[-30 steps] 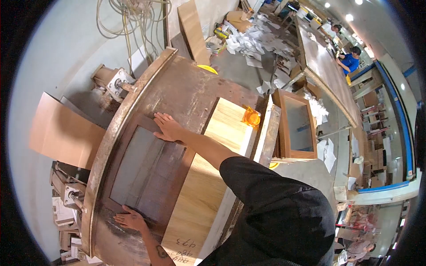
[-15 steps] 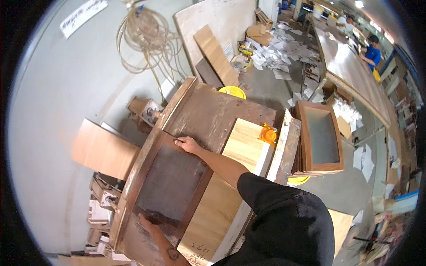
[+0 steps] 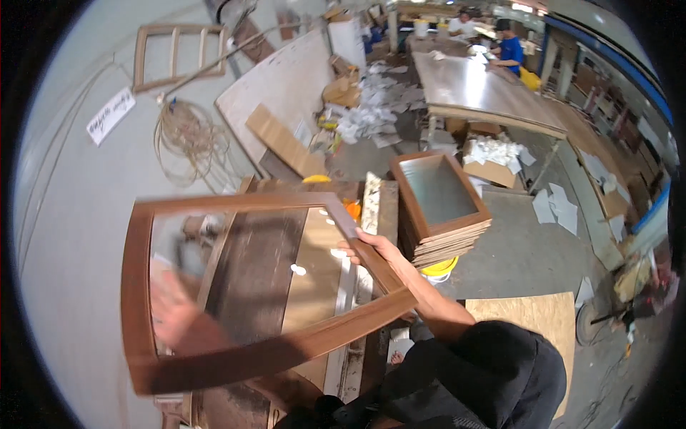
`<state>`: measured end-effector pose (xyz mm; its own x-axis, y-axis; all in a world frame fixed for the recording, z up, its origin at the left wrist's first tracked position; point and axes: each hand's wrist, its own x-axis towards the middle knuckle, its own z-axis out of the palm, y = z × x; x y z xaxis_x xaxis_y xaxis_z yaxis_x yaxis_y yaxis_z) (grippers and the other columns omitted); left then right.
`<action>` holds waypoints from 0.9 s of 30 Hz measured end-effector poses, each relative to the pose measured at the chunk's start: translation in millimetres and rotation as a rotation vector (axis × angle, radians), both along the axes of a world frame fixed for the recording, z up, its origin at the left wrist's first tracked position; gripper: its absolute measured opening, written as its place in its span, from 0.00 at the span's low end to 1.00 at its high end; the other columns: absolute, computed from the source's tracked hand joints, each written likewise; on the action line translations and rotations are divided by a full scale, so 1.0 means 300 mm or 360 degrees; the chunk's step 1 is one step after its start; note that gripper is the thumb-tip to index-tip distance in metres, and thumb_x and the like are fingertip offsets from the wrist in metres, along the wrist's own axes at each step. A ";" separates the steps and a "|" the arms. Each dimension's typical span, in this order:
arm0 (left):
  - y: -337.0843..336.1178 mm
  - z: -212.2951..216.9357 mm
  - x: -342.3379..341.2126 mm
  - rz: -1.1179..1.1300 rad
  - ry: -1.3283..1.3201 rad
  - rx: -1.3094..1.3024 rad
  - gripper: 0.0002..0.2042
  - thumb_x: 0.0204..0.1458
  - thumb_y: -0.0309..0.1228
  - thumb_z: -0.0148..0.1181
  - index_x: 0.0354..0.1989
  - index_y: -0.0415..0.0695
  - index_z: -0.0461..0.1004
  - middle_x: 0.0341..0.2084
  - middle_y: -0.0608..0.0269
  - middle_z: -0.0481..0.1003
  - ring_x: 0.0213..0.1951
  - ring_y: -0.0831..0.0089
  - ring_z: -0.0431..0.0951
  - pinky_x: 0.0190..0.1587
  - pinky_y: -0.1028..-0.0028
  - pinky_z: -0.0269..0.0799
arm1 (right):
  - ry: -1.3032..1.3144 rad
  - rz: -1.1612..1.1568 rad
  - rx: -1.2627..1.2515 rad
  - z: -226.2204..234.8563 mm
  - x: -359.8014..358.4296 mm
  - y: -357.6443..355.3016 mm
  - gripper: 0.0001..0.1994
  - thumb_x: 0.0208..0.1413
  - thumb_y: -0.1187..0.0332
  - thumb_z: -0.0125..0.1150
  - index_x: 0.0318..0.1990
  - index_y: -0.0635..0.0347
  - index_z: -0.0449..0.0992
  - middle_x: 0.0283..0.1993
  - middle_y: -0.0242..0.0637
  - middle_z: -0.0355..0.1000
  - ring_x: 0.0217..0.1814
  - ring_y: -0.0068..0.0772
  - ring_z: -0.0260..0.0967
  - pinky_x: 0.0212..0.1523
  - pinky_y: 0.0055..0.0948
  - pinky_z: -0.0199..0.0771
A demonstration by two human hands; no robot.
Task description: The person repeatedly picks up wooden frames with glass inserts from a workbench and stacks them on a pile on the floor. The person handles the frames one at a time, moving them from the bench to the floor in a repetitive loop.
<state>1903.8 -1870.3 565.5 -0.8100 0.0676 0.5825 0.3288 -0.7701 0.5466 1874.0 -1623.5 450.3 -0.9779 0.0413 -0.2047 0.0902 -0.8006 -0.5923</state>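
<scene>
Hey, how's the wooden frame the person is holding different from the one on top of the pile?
The held frame is up in the air, gripped by the right hand; the top frame lies on the pile. Through the held frame you can see the left hand, blurred; the top frame's middle looks cloudy grey. Both are brown and four-sided.

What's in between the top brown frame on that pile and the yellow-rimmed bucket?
In the head view, a stack of flat brown pieces shows its edges there, below the top brown frame and above the yellow-rimmed bucket.
</scene>
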 end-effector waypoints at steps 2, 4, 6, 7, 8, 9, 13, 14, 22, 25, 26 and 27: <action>0.154 0.012 0.140 -0.0142 0.0008 -0.0009 0.49 0.45 0.49 0.65 0.70 0.54 0.38 0.69 0.48 0.40 0.70 0.51 0.41 0.66 0.43 0.41 | 0.0032 -0.0388 -0.0020 0.053 0.180 0.041 0.28 0.61 0.54 0.53 0.56 0.72 0.63 0.53 0.46 0.70 0.52 0.32 0.71 0.47 0.26 0.75; 0.290 -0.041 0.251 -0.0254 -0.0019 -0.0149 0.50 0.44 0.48 0.67 0.71 0.56 0.38 0.69 0.48 0.40 0.70 0.50 0.41 0.66 0.42 0.42 | 0.0257 -0.0665 -0.0190 0.036 0.381 0.110 0.24 0.62 0.56 0.51 0.56 0.69 0.63 0.55 0.46 0.68 0.54 0.34 0.71 0.47 0.28 0.77; 0.344 -0.022 0.332 -0.0307 0.0002 -0.0433 0.48 0.48 0.40 0.65 0.71 0.59 0.35 0.69 0.46 0.41 0.69 0.50 0.45 0.64 0.42 0.50 | 0.0604 -0.1046 -0.0247 0.054 0.570 0.095 0.25 0.61 0.55 0.53 0.57 0.66 0.63 0.54 0.47 0.69 0.51 0.36 0.72 0.46 0.30 0.79; 0.347 -0.032 0.304 -0.0488 0.0057 -0.0447 0.46 0.48 0.36 0.62 0.70 0.57 0.36 0.67 0.44 0.46 0.68 0.49 0.48 0.61 0.44 0.57 | 0.0745 -0.1036 -0.0248 -0.002 0.661 0.124 0.27 0.63 0.51 0.48 0.60 0.63 0.61 0.57 0.51 0.66 0.55 0.43 0.69 0.54 0.41 0.74; 0.373 -0.060 0.272 -0.0701 0.0076 -0.0448 0.44 0.48 0.32 0.59 0.70 0.55 0.37 0.66 0.41 0.51 0.66 0.48 0.52 0.58 0.46 0.64 | 0.0911 -0.0905 -0.0399 -0.061 0.787 0.163 0.34 0.61 0.41 0.39 0.62 0.61 0.59 0.60 0.54 0.63 0.58 0.50 0.66 0.59 0.48 0.67; 0.427 -0.057 0.317 -0.0819 0.0057 -0.0510 0.43 0.48 0.28 0.56 0.71 0.54 0.36 0.66 0.41 0.50 0.65 0.48 0.54 0.57 0.47 0.66 | 0.1123 -0.0897 -0.0391 -0.120 0.937 0.223 0.36 0.60 0.37 0.34 0.64 0.59 0.58 0.62 0.54 0.61 0.61 0.51 0.64 0.61 0.50 0.64; 0.569 -0.172 0.403 -0.1820 -0.0062 -0.0601 0.42 0.48 0.24 0.54 0.70 0.49 0.36 0.63 0.36 0.54 0.61 0.45 0.62 0.54 0.44 0.70 | 0.1335 -0.1153 -0.0499 -0.275 1.595 0.337 0.43 0.56 0.32 0.33 0.69 0.58 0.48 0.64 0.54 0.60 0.63 0.53 0.61 0.59 0.49 0.65; 0.618 -0.223 0.431 -0.2056 -0.0124 -0.0733 0.43 0.48 0.22 0.55 0.70 0.49 0.36 0.62 0.34 0.54 0.60 0.43 0.62 0.52 0.42 0.70 | 0.1266 -0.1200 -0.0325 -0.300 1.762 0.310 0.42 0.58 0.35 0.37 0.70 0.58 0.45 0.64 0.53 0.59 0.63 0.52 0.62 0.57 0.47 0.68; 0.973 -1.133 1.411 -0.1821 0.0430 -0.2906 0.18 0.44 0.30 0.70 0.42 0.39 0.72 0.31 0.68 0.73 0.31 0.76 0.71 0.32 0.74 0.68 | -0.2182 -0.2607 0.0515 -1.073 2.501 -0.279 0.30 0.42 0.51 0.72 0.44 0.67 0.71 0.35 0.46 0.74 0.36 0.36 0.73 0.39 0.35 0.73; 0.900 -1.671 1.718 -0.1790 0.0919 -0.2722 0.17 0.46 0.39 0.70 0.31 0.39 0.72 0.25 0.70 0.70 0.30 0.79 0.66 0.35 0.75 0.64 | -0.2499 -0.2513 -0.0036 -1.498 2.705 -0.485 0.27 0.43 0.51 0.69 0.36 0.69 0.71 0.32 0.52 0.74 0.34 0.47 0.73 0.37 0.38 0.72; 0.887 -1.833 1.789 -0.1676 0.1127 -0.2872 0.20 0.45 0.42 0.70 0.32 0.37 0.72 0.27 0.67 0.71 0.32 0.76 0.67 0.38 0.73 0.65 | -0.2655 -0.2644 0.0164 -1.558 2.785 -0.505 0.27 0.43 0.49 0.69 0.34 0.69 0.71 0.32 0.54 0.73 0.34 0.52 0.72 0.36 0.41 0.71; 0.868 -1.893 1.958 -0.1781 0.0988 -0.2754 0.23 0.45 0.45 0.69 0.33 0.35 0.72 0.28 0.64 0.72 0.34 0.73 0.68 0.40 0.71 0.65 | -0.2939 -0.2487 0.0193 -1.671 2.864 -0.528 0.27 0.44 0.49 0.68 0.34 0.69 0.71 0.31 0.55 0.73 0.34 0.53 0.72 0.36 0.42 0.70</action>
